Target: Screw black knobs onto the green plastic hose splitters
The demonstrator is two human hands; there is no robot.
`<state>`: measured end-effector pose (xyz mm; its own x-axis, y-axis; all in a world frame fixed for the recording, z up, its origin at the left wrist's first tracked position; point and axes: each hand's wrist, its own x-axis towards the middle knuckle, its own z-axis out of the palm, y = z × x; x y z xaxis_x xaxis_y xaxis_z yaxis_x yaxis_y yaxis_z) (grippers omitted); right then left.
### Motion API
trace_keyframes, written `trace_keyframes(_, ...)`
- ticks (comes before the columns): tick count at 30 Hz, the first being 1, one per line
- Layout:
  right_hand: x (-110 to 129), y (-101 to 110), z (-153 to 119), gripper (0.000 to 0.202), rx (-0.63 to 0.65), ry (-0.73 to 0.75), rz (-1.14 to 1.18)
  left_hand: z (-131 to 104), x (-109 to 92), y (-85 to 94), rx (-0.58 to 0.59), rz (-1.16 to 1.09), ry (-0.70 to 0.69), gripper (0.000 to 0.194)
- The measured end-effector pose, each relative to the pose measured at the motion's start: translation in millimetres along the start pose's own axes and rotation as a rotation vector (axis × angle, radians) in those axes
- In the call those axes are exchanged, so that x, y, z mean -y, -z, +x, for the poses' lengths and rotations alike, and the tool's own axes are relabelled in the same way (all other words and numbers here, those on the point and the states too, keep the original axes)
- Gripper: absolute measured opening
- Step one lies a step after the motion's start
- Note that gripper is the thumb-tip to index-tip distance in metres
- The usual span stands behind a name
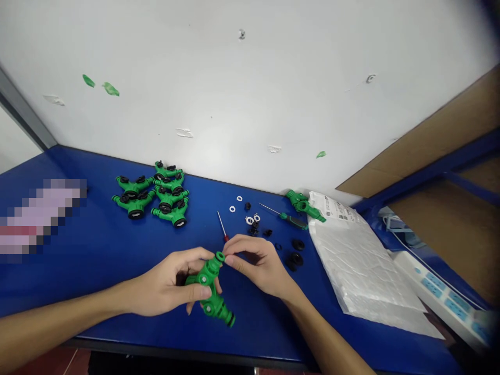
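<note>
My left hand is closed round a green Y-shaped hose splitter, its thumb across the body. One outlet points up to the right, the other down to the right with a black ring near its end. My right hand pinches thumb and forefinger together at the upper outlet's tip; what is between them, if anything, is too small to make out. Just beyond the right fingers lies a red-handled screwdriver. White rings and small black parts are scattered behind that hand.
Several green splitters with black valve knobs stand at the back left. A green-handled screwdriver, black ring caps, green splitter bodies and a white padded bag lie to the right. A power strip sits beyond the bag.
</note>
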<state>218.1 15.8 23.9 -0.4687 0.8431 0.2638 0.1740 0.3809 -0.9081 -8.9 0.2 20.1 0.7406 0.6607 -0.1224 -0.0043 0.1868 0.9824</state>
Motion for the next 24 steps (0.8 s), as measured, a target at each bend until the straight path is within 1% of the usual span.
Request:
trace_keyframes(3, -8, 23, 2, 0.017, -0.136, -0.063, -0.325, 4, 5, 2.6, -0.145, -0.002, -0.008, 0.027)
trace_keyframes(4, -12, 33, 3, 0.017, -0.186, -0.11, -0.435, 5, 7, 3.9, -0.181, 0.004, 0.001, 0.028)
trace_keyframes(6, -20, 53, 5, 0.019, -0.25, -0.199, -0.583, 8, 9, 6.0, -0.238, 0.006, 0.013, 0.033)
trace_keyframes(7, -23, 62, 6, 0.019, -0.248, -0.228, -0.648, 9, 10, 6.7, -0.262, 0.001, 0.01, 0.035)
trace_keyframes(9, -26, 73, 8, 0.018, -0.147, -0.244, -0.748, 11, 11, 7.3, -0.289, -0.01, 0.011, 0.037)
trace_keyframes(11, -25, 76, 9, 0.017, -0.004, -0.245, -0.814, 12, 11, 7.4, -0.31, -0.019, 0.01, 0.037)
trace_keyframes(13, -22, 72, 7, 0.017, 0.068, -0.26, -0.853, 12, 12, 7.5, -0.321, -0.042, 0.007, 0.036)
trace_keyframes(15, -22, 66, 4, 0.017, 0.067, -0.269, -0.882, 13, 13, 7.8, -0.328, -0.083, 0.007, 0.036)
trace_keyframes(18, -25, 60, -1, 0.02, 0.043, -0.226, -0.871, 14, 12, 7.8, -0.365, -0.174, 0.029, 0.037)
trace_keyframes(21, -28, 60, -4, 0.023, 0.01, -0.164, -0.794, 15, 8, 8.2, -0.437, -0.311, 0.073, 0.042)
trace_keyframes(24, -25, 59, -4, 0.026, -0.06, -0.118, -0.667, 15, 6, 9.5, -0.452, -0.428, 0.103, 0.044)
